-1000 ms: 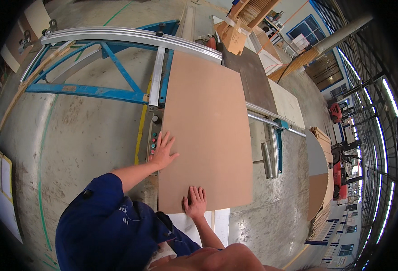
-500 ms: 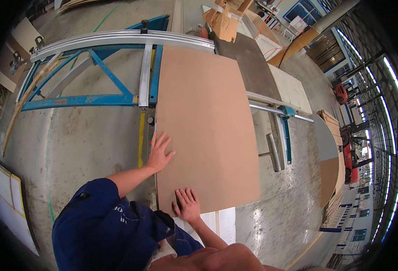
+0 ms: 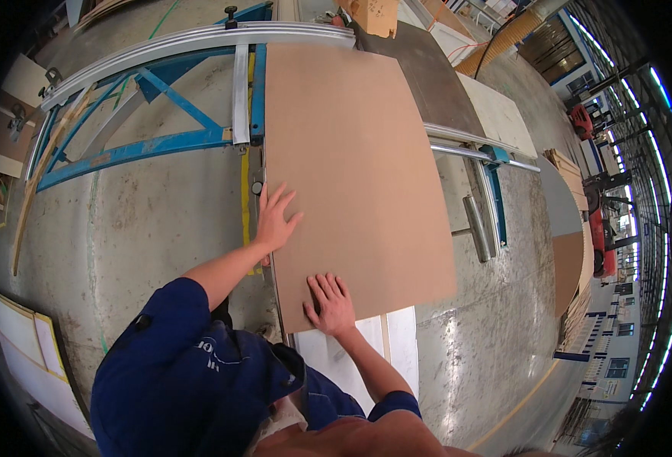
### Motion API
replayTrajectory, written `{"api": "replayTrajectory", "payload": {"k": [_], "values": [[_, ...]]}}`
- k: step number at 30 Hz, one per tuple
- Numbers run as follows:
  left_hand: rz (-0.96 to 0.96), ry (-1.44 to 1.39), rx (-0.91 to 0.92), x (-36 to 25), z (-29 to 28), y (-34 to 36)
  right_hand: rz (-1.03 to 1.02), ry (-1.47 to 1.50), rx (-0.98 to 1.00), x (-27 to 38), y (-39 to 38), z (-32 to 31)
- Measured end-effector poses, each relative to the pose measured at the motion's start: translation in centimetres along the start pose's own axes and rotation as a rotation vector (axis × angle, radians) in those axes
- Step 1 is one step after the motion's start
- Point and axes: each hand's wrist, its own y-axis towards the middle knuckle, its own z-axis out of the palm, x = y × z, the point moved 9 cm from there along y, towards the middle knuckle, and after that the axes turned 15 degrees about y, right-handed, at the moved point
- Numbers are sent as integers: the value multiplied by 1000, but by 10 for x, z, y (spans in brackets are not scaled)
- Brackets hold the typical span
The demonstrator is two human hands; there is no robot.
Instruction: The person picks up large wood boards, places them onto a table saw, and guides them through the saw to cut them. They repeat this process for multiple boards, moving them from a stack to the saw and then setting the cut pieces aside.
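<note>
Lay flat on the saw bench: a large brown fibreboard panel (image 3: 355,167), smooth, matte, rectangular, far end against the ribbed aluminium fence (image 3: 199,36). Pressed on its left edge, fingers spread and grasping nothing, the left hand (image 3: 275,221). Rested flat near the near edge, likewise open-palmed, the right hand (image 3: 331,305). Beyond, to the left: a blue steel frame (image 3: 134,148) of welded tubes over mottled grey concrete floor (image 3: 145,228). Below the panel, pale white boards (image 3: 374,354).

Even, bright daylight enters from the windows (image 3: 641,152) at right. Shadows are soft, the concrete floor (image 3: 145,221) shows mild sheen, and straight edges bow toward the dark fisheye rim.
</note>
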Motion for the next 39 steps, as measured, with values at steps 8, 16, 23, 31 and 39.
{"api": "replayTrajectory", "payload": {"k": [8,16,23,31,39], "values": [[-405,-319,-114,46,2,1,-17,-33,-12,-2,64,-6],[-342,-545,310,24,30,-153,-66,-56,-74,-24,126,-6],[-298,-396,570,27,44,-139,-107,-69,-110,-37,199,-16],[-405,-403,941,53,53,-65,-105,-108,-116,-58,276,-21],[-427,-443,997,72,51,9,-84,-96,-90,-73,350,-29]]}}
